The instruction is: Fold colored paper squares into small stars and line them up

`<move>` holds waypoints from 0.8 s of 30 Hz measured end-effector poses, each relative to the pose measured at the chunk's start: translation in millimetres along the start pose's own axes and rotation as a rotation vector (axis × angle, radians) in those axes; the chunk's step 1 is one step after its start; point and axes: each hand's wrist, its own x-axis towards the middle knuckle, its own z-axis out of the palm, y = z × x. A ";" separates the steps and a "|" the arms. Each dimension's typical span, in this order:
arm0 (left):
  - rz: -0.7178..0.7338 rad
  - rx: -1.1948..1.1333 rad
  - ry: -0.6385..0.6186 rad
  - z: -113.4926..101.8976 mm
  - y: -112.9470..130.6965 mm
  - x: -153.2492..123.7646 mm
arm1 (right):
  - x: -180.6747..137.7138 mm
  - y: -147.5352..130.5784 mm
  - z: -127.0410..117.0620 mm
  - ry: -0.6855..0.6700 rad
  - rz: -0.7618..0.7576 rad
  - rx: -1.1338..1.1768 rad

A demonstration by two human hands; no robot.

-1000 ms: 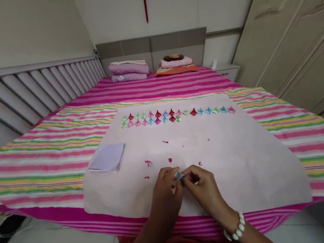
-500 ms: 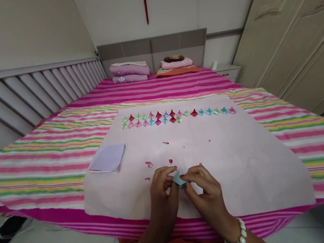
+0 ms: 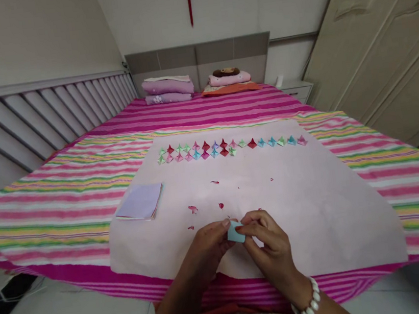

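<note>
Both my hands meet over the near edge of a pale pink sheet [image 3: 316,204] spread on the bed. Between them is a small light blue folded paper piece [image 3: 235,233]. My left hand [image 3: 209,244] pinches its left side with fingers closed. My right hand [image 3: 267,242], with a white bead bracelet on the wrist, pinches its right side. Farther back on the sheet lies a row of several small folded paper shapes [image 3: 231,147] in red, pink, green and blue. A stack of lilac square papers [image 3: 140,202] lies to the left.
Small red paper scraps [image 3: 192,209] dot the sheet ahead of my hands. The striped pink bedcover [image 3: 45,199] runs to folded bedding and pillows [image 3: 169,87] at the headboard. A slatted rail [image 3: 52,110] lines the left side, a wardrobe [image 3: 391,45] the right.
The blue paper piece has been turned and pressed flatter between my fingers. My hands shifted slightly, staying together at the sheet's near edge.
</note>
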 end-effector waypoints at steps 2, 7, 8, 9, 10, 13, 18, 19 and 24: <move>-0.005 0.037 0.031 0.5 0.6 0.0 | 0.1 -1.1 -0.3 -0.024 -0.020 -0.007; 0.000 0.059 0.058 0.9 1.5 -2.3 | -1.1 0.6 2.3 0.042 0.107 0.019; 0.006 0.047 0.062 1.3 1.8 -2.8 | -1.3 1.0 3.2 0.065 0.180 0.055; 0.014 0.031 0.067 1.9 2.1 -3.1 | -1.4 1.2 4.2 0.078 0.261 0.102; 0.022 0.012 0.072 2.6 2.1 -3.1 | -1.4 0.9 5.1 0.077 0.341 0.160; 0.051 -0.046 0.111 4.1 -0.3 -1.8 | -0.6 -2.6 6.9 0.043 0.531 0.337; 0.188 -0.010 0.283 1.8 -13.0 -0.2 | 2.0 -10.0 6.8 0.032 0.646 0.552; 0.225 0.036 0.324 1.1 -16.0 -0.4 | 2.6 -10.7 7.1 0.014 0.663 0.578; 0.347 0.246 0.446 1.9 -25.4 -3.2 | 2.8 -10.4 11.3 -0.042 0.798 0.566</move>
